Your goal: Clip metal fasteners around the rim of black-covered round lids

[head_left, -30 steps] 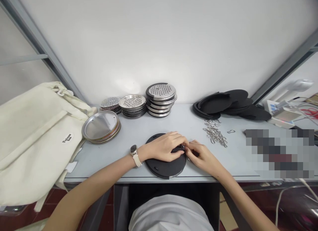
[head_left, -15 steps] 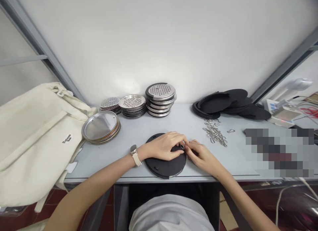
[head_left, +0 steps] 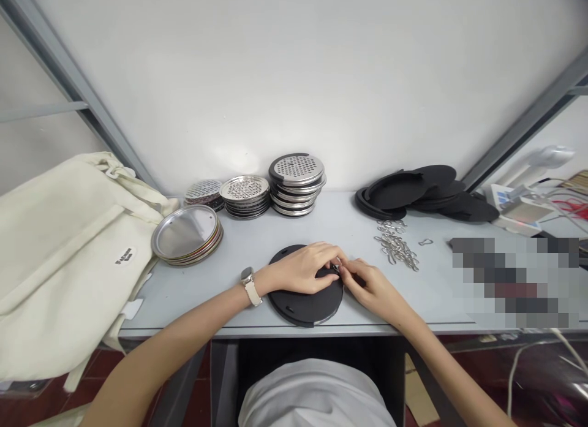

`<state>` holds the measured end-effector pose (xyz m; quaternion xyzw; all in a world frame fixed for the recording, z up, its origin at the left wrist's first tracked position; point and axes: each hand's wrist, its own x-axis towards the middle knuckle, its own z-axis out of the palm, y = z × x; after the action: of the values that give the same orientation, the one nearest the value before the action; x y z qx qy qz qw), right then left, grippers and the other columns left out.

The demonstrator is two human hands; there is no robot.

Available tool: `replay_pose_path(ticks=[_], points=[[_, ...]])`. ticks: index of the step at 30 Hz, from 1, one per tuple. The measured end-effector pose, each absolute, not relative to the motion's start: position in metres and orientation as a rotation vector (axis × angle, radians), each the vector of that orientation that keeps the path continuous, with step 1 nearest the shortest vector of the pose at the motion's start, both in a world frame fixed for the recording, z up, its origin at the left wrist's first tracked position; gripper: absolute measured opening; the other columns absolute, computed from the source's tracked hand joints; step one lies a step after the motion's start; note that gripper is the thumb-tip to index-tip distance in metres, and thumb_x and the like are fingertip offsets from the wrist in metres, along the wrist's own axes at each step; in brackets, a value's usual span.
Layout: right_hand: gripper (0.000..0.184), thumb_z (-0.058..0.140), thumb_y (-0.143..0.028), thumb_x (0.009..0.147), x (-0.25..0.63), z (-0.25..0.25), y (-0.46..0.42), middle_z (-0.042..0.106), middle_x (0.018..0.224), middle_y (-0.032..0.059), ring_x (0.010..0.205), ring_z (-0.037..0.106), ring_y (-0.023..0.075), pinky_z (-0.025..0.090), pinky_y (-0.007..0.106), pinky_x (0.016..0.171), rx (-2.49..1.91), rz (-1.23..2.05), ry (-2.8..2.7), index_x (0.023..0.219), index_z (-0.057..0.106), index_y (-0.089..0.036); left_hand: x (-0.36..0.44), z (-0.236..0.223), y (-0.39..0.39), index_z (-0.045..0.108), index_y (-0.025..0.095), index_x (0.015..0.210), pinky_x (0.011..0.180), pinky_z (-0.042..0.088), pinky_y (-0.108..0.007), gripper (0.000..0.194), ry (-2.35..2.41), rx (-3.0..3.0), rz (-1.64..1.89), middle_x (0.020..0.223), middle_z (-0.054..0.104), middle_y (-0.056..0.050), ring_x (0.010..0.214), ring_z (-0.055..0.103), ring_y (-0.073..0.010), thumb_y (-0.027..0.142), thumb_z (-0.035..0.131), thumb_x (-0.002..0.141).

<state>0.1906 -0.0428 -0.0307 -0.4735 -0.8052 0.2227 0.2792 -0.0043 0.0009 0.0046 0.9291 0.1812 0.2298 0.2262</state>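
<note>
A black round disc (head_left: 303,307) with small slots lies flat near the table's front edge. My left hand (head_left: 309,269) rests across its upper part, its curled fingers and thumb gripping around the disc's right side. There my right hand (head_left: 373,287) pinches a small metal carabiner clip (head_left: 336,268), mostly covered by fingertips, against the disc's rim. Whether the clip passes through a slot is hidden. To the right and farther back is a pile of similar carabiner clips (head_left: 399,250), with a single one (head_left: 425,242) beside it.
Along the wall stand stacks of perforated metal grater discs (head_left: 244,188) and a taller stack (head_left: 298,170). Plain metal round plates (head_left: 186,231) sit at left, beside a cream bag (head_left: 78,249). Black round holders (head_left: 399,191) are heaped at right, near wired boxes (head_left: 528,209).
The clip has shifted slightly and shows less between the fingertips. The disc's front edge has moved a little back. Both hands stay in nearly the same place.
</note>
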Motion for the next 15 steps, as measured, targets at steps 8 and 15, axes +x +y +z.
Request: replay_pose_path(ticks=[8, 15], points=[[0.032, 0.036, -0.032, 0.097, 0.1897, -0.0278, -0.0423, 0.060, 0.067, 0.0023, 0.067, 0.055, 0.0175, 0.041, 0.029, 0.067, -1.260, 0.600, -2.161, 0.077, 0.057, -0.019, -0.0038, 0.0023, 0.0014, 0.051, 0.017, 0.103, 0.087, 0.043, -0.031, 0.023, 0.557, 2.606, 0.668, 0.094, 0.058, -0.006, 0.091, 0.054, -0.0192, 0.016, 0.056, 0.081], [0.037, 0.035, -0.033, 0.097, 0.1899, -0.0265, -0.0430, 0.052, 0.060, -0.0001, 0.061, 0.051, 0.0159, 0.039, 0.028, 0.064, -1.283, 0.577, -2.181, 0.066, 0.049, -0.020, -0.0044, -0.0001, 0.0037, 0.052, 0.017, 0.099, 0.089, 0.042, -0.032, 0.018, 0.569, 2.608, 0.667, 0.096, 0.061, -0.006, 0.093, 0.055, -0.0193, 0.023, 0.059, 0.083]])
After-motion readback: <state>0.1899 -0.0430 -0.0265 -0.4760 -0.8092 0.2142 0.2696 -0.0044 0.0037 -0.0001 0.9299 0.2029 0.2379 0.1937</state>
